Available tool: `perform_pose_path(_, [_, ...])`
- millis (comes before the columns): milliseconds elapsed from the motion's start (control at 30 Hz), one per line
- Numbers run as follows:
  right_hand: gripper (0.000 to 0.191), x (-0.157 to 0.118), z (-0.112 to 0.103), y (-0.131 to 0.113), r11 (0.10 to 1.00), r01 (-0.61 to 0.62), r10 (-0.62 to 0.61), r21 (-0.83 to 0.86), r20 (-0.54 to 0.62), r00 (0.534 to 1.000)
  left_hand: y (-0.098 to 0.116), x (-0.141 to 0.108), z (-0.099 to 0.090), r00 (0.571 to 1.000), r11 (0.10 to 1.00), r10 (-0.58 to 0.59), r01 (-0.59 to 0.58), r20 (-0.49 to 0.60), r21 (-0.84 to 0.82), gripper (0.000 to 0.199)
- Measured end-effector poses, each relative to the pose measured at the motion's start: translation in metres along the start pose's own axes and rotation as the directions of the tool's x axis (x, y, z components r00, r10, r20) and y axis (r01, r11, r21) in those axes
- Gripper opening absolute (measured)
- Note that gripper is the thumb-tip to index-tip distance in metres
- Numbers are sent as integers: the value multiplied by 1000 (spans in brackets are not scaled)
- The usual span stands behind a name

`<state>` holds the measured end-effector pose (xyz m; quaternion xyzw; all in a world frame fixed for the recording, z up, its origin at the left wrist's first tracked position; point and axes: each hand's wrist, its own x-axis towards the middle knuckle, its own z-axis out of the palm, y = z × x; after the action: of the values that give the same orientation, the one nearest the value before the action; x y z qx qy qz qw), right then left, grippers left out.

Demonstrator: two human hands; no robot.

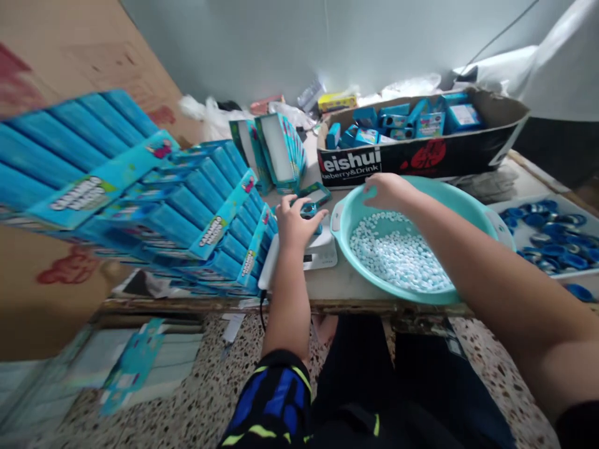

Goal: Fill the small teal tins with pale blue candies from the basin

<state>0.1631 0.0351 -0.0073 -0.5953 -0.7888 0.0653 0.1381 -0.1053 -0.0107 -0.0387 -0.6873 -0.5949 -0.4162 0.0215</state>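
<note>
left hand [292, 227] at white scale [322, 254], grip around small blue container [309, 211]; right hand [389, 191] over teal basin [456, 206], pale pellets [402, 259] inside, cannot tell grip's width.

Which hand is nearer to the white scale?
Left. The left hand is over the white scale; the right hand is farther off, over the turquoise basin.

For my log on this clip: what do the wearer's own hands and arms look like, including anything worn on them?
Both the left hand and the right hand are bare, with no gloves, rings or watch visible. The left sleeve is black with bright blue panels and yellow-green stripes. Of the right sleeve, only a dark edge shows at the corner.
</note>
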Motion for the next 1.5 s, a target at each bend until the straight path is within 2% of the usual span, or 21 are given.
perform_pose_path(133, [38, 1, 6, 8, 999, -19, 20, 42, -18, 1000, 1, -3, 1, 1000, 999, -7, 7, -1, 48, 26])
perform_pose_path(267, [55, -1, 8, 13, 995, -3, 7, 102, -42, 999, 4, -6, 5, 999, 997, -21, 24, -35, 75, 21])
perform_pose_path(433, [54, -2, 9, 9, 986, -27, 32, 165, -26, 999, 5, -9, 7, 995, 997, -35, 42, -90, 72, 22])
perform_pose_path(633, [46, -4, 0, 6, 984, -13, 16, 178, -13, 1000, 5, -6, 1, 998, 999, -47, 48, -47, 7, 24])
perform_pose_path(833, [41, -6, -10, 6, 982, -61, 58, 178, 21, 998, 1, 1, -4, 981, 976, -38, -5, -189, -219, 36])
perform_pose_path(1033, [37, -9, -13, 5, 978, -96, 94, 184, 19, 995, -11, 6, -16, 929, 935, -188, 70, -318, -347, 58])
perform_pose_path(1133, [36, -11, -14, 3, 975, -117, 117, 187, 10, 993, -17, 7, -20, 912, 895, -275, 127, -304, -428, 64])
perform_pose_path(1233, [33, -14, -15, -1, 973, -153, 152, 173, 18, 988, -19, 6, -24, 902, 845, -357, 202, -241, -494, 67])
perform_pose_path(1500, [27, -16, -15, -3, 972, -182, 183, 152, 3, 983, -15, 1, -31, 901, 810, -388, 233, -195, -538, 52])
